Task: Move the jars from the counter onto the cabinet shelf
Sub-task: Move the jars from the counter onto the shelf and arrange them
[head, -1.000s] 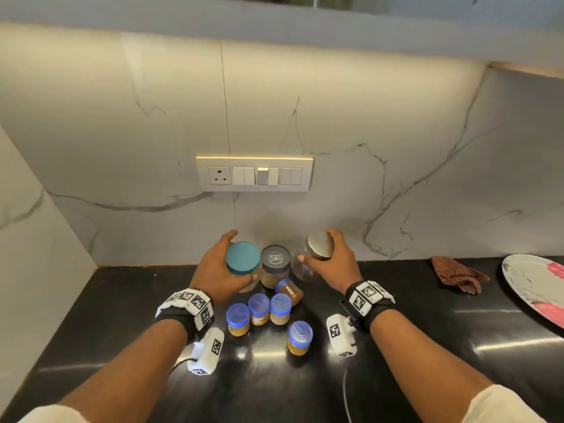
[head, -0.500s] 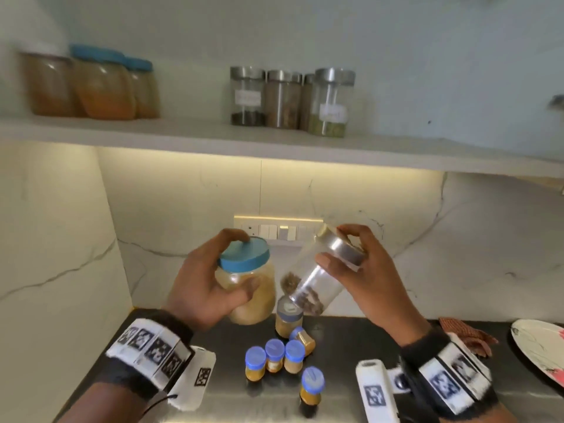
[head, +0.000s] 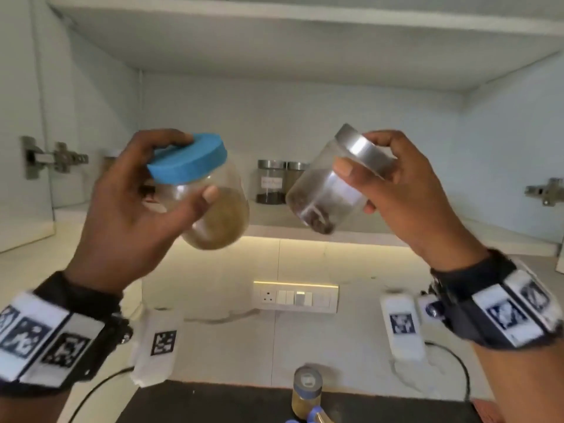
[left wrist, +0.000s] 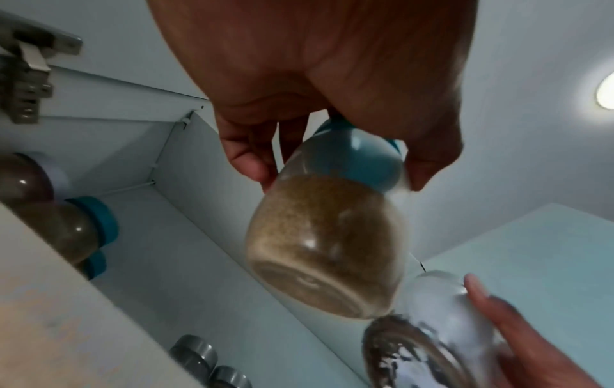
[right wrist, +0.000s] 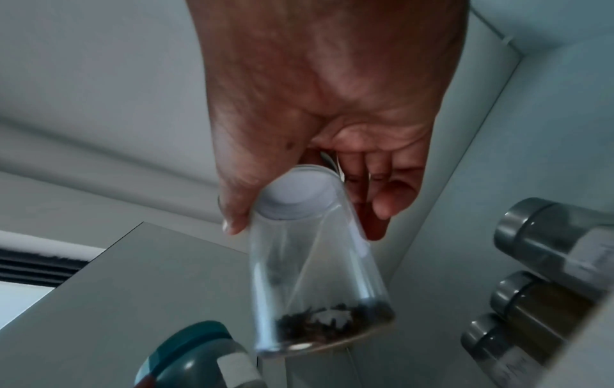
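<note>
My left hand [head: 146,206] grips a round blue-lidded jar [head: 210,206] of tan powder by its lid and neck, tilted, in front of the cabinet shelf [head: 381,238]. The same blue-lidded jar [left wrist: 325,236] hangs under my fingers in the left wrist view. My right hand [head: 406,190] holds a clear jar with a steel lid [head: 329,190], tilted, dark bits at its bottom. That steel-lidded jar [right wrist: 309,275] fills the right wrist view. A grey-lidded jar [head: 306,392] stands on the black counter [head: 213,404] below.
Steel-lidded jars [head: 271,181] stand at the shelf's back middle, and blue-lidded jars [left wrist: 83,228] at its left. Door hinges [head: 45,157] flank the cabinet opening. An upper shelf [head: 305,16] runs overhead. A switch plate [head: 296,297] sits on the marble wall.
Both hands have lifted their jars from the counter up to shelf height. My view has swung upward into the cabinet.
</note>
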Demonstrator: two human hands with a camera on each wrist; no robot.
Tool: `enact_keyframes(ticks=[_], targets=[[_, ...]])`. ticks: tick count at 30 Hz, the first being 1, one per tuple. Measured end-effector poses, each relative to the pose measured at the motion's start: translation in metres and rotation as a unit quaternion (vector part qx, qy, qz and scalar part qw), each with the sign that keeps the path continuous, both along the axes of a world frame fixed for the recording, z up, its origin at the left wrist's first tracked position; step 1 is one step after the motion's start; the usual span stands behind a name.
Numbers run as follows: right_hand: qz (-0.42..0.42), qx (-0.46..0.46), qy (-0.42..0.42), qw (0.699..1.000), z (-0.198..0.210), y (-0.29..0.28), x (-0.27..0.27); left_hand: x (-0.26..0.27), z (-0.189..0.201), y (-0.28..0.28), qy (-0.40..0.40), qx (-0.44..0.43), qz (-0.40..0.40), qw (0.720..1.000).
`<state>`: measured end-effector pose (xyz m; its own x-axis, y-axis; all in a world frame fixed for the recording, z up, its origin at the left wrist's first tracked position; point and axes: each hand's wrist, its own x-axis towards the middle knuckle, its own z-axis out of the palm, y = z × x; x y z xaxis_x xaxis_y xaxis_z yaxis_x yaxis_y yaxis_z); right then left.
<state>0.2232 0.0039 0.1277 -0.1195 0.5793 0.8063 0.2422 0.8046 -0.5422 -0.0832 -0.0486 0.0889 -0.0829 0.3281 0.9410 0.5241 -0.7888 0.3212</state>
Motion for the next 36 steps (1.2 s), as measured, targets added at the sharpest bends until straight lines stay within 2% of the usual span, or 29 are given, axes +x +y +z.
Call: enact_keyframes(ticks=[2,4,7,9,13,17,22,25,36], targets=[[-0.022,-0.029,-0.006,0.999,0.027,0.022,-0.010,-0.007,0.016,0.011,-0.010,-0.024,0.011,1.000],[-0.068,-0.053,-0.048,0.995,0.050,0.050,-0.019,-0.009,0.022,0.027,-0.022,-0.064,0.025,0.997],[-0.168,-0.049,-0.134,0.975,0.075,0.085,-0.032,-0.010,0.017,0.047,-0.074,-0.134,0.027,0.988],[-0.195,-0.077,-0.167,0.963,0.087,0.107,-0.044,-0.007,0.011,0.056,-0.095,-0.142,0.024,0.985],[-0.265,-0.122,-0.298,0.909,0.099,0.147,-0.072,-0.007,0.010,0.067,-0.087,-0.138,0.047,0.985],[-0.318,-0.108,-0.400,0.852,0.097,0.169,-0.087,-0.011,0.011,0.071,-0.072,-0.147,0.054,0.985],[-0.343,-0.087,-0.456,0.817,0.092,0.190,-0.092,-0.016,0.008,0.071,-0.058,-0.136,0.050,0.988],[-0.373,-0.047,-0.461,0.804,0.094,0.196,-0.093,-0.018,0.007,0.073,-0.055,-0.133,0.049,0.988],[-0.371,-0.034,-0.464,0.804,0.097,0.201,-0.102,-0.021,0.008,0.082,-0.050,-0.136,0.053,0.988]])
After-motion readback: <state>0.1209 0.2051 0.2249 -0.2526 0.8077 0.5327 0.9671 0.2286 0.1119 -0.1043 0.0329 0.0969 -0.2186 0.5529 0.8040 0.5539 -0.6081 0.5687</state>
